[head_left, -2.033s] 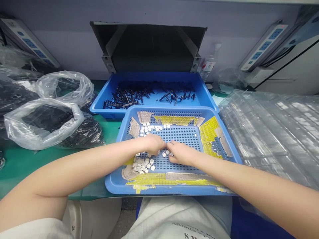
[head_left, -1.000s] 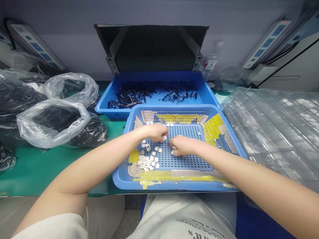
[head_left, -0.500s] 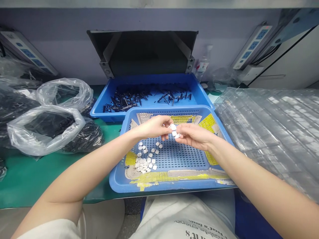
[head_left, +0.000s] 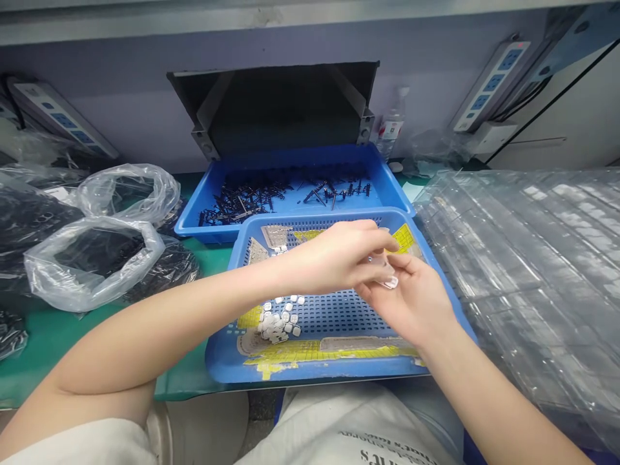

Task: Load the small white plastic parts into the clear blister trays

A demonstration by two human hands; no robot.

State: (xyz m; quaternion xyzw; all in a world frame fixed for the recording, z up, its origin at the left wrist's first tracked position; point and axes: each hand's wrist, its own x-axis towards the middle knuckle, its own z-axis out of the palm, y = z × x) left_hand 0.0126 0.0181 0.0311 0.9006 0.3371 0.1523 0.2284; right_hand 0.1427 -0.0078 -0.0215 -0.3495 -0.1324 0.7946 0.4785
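My left hand (head_left: pixel 334 255) and my right hand (head_left: pixel 407 300) are raised together above the right part of a perforated blue tray (head_left: pixel 339 316). Between their fingers are small white and clear square pieces (head_left: pixel 385 271), partly hidden by my fingers. My left fingertips curl down over them, and my right fingers hold them from below. A loose pile of the same pieces (head_left: pixel 276 323) lies on the tray mesh, left of and below my hands. Torn yellow and silver backing sheets (head_left: pixel 329 349) line the tray's edges.
Behind stands a blue tray of black parts (head_left: pixel 285 200), under a black hinged panel (head_left: pixel 276 110). Plastic bags of black parts (head_left: pixel 92 265) lie on the green bench at left. Stacked clear plastic trays (head_left: pixel 523 271) lie at right.
Both hands have lifted off the tray mesh and drawn closer, now higher and further right. My right hand has turned its palm upward. The pieces stay between my fingers.
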